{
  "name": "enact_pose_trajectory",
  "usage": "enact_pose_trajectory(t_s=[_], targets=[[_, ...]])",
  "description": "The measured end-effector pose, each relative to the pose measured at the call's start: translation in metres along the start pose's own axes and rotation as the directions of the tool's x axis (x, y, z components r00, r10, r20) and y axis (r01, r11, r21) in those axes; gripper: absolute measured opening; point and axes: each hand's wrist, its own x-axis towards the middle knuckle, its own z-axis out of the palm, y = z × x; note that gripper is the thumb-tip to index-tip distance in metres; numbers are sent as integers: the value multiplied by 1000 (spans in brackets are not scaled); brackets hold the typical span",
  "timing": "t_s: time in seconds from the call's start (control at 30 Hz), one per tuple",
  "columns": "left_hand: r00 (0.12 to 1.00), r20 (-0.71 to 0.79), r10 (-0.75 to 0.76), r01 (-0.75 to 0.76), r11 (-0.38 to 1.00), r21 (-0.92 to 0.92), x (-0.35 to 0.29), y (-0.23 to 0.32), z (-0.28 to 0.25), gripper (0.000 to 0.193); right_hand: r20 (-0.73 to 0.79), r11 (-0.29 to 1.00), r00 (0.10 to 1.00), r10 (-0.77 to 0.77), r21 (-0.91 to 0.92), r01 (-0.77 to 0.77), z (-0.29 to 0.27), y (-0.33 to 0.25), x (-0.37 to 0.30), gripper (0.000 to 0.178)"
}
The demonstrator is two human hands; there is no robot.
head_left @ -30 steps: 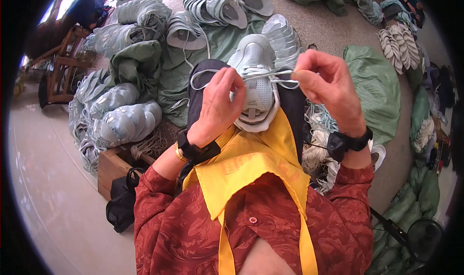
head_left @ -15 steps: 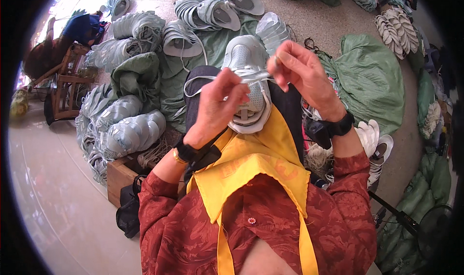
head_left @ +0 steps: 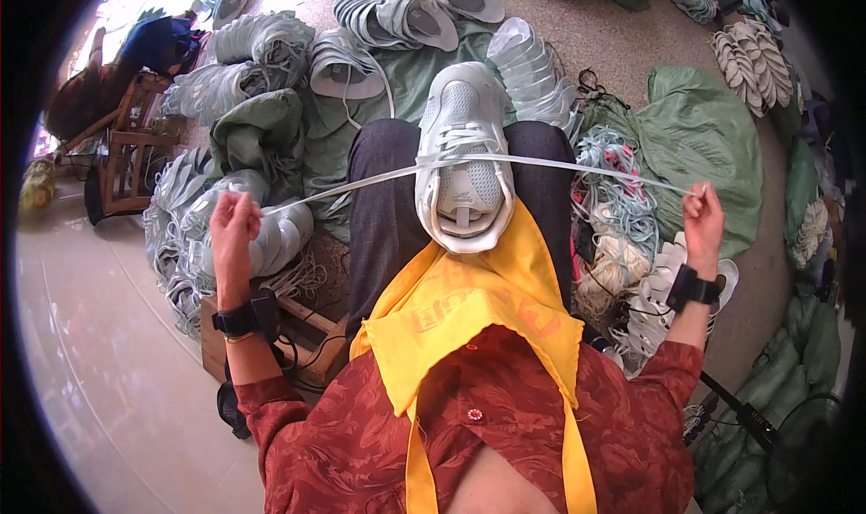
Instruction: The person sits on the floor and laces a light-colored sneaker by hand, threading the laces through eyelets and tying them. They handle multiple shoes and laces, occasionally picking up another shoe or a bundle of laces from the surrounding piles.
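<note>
A pale grey and white sneaker rests between my knees, its toe pointing away from me and its opening toward my body. A flat whitish shoelace crosses the sneaker and runs taut out to both sides. My left hand, far out to the left above stacked shoe uppers, pinches one end of the lace. On the right, level with a green sack, my right hand pinches the other end. Both hands are well apart from the sneaker. A yellow apron covers my lap below it.
Stacked grey shoe uppers lie at left, with more uppers at the far side. A wooden box sits by my left leg. Tangled laces and the green sack lie right. A wooden chair stands far left.
My hands have moved from close together over the sneaker out to opposite sides and nearer my body. The lace between them has been drawn out long and straight across the sneaker.
</note>
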Motion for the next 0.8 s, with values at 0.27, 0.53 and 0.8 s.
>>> enact_pose_trajectory(t_s=[0.27,0.53,0.8], targets=[[872,264,411,-485,794,366,-27,51,126,18,354,775,935,37,-601,196,169,52,-39,16],[662,449,600,-746,585,319,-16,48,196,14,515,669,822,242,-702,243,260,81,-53,16],[709,648,279,-171,959,-226,-1,47,197,15,520,701,783,342,-696,155,253,83,-51,12]])
